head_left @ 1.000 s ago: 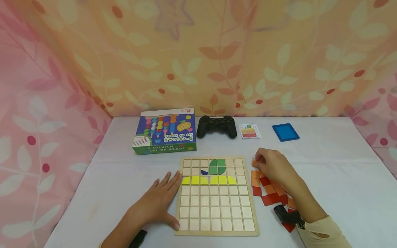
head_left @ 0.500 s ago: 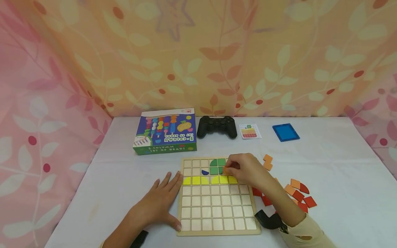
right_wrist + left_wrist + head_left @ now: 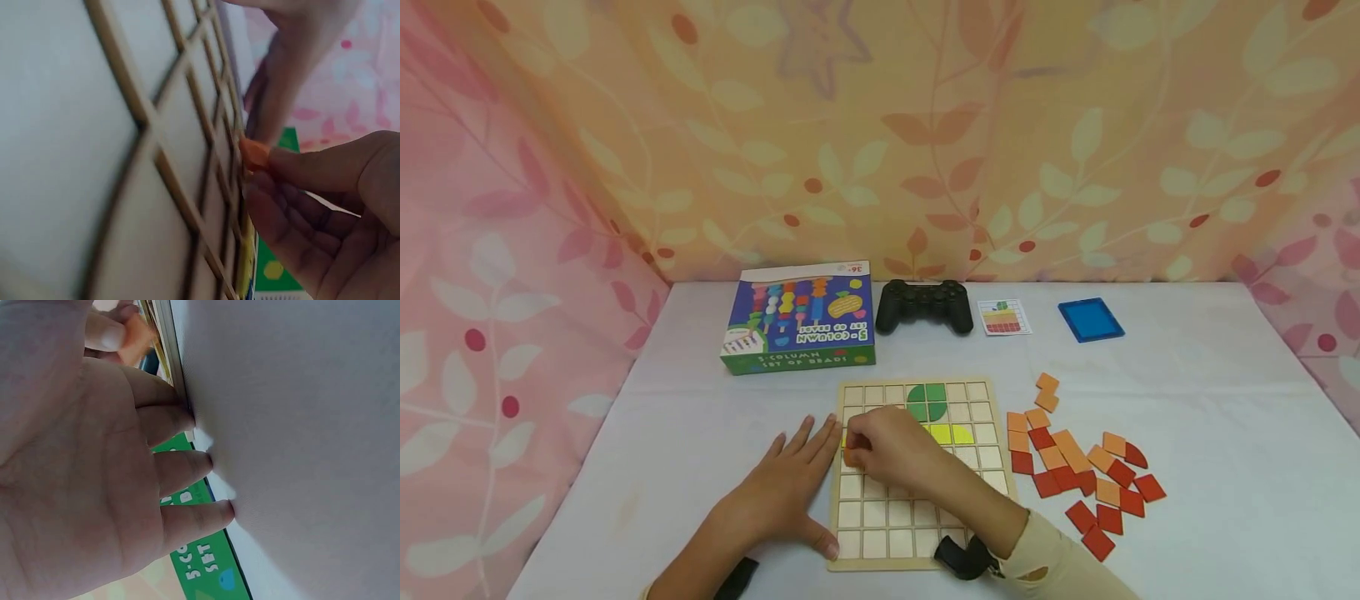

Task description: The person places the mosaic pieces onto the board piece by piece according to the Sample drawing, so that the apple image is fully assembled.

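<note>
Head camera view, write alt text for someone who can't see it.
A person's right hand pinches an orange tile over a wooden grid board, while the left hand rests at its left edge. Loose red and orange tiles lie to the board's right; farther back are a box, a black game controller, a card and a blue square.

Box (image 3: 799,323) reads "5-COLUMN SET OF BEADS" upright on green side (image 3: 799,359), same words upside down on blue top (image 3: 801,310), plus inverted "36+" on white strip (image 3: 805,271), left wrist view showing "5-CO" and "SET".
</note>
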The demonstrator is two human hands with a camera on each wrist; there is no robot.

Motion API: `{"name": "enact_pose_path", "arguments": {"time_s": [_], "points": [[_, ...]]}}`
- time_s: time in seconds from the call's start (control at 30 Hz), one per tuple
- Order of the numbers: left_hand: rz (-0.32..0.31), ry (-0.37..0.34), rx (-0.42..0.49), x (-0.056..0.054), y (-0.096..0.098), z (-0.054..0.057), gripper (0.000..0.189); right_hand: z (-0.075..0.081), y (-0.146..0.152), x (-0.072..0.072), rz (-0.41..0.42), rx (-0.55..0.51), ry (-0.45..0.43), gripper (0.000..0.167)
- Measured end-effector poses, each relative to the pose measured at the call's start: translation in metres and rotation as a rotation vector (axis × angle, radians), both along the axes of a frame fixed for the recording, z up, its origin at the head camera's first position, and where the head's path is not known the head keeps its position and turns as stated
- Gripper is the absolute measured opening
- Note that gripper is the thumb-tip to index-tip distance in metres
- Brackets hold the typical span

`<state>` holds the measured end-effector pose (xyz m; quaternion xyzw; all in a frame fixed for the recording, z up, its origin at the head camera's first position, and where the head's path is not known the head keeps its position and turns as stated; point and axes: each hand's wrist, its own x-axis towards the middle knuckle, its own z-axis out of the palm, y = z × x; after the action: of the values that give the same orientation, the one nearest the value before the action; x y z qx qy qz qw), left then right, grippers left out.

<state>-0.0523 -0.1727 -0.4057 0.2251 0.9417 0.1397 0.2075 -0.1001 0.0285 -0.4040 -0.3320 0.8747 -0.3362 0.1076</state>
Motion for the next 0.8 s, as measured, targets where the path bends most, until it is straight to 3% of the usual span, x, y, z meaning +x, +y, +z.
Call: {"name": "enact_pose_path", "arguments": {"time_s": [0.27, 0.5, 0.67, 0.8], "points": [[-0.010, 0.016, 0.004, 0.000, 0.000, 0.000, 0.142, -0.002, -0.013, 0.011, -0.034, 0.213, 0.256, 0.021], [0.010, -0.010, -0.008, -0.001, 0.001, 0.001, 0.142, 0.002, -0.002, 0.017, 0.007, 0.251, 0.289, 0.011], [0.016, -0.010, -0.023, -0.001, 0.001, -0.001, 0.145, 0.006, 0.034, 0.005, -0.174, 0.226, 0.319, 0.014], [0.014, -0.001, -0.020, -0.001, 0.002, -0.002, 0.145, 0.021, 0.083, -0.018, -0.401, 0.293, 0.177, 0.008]]}}
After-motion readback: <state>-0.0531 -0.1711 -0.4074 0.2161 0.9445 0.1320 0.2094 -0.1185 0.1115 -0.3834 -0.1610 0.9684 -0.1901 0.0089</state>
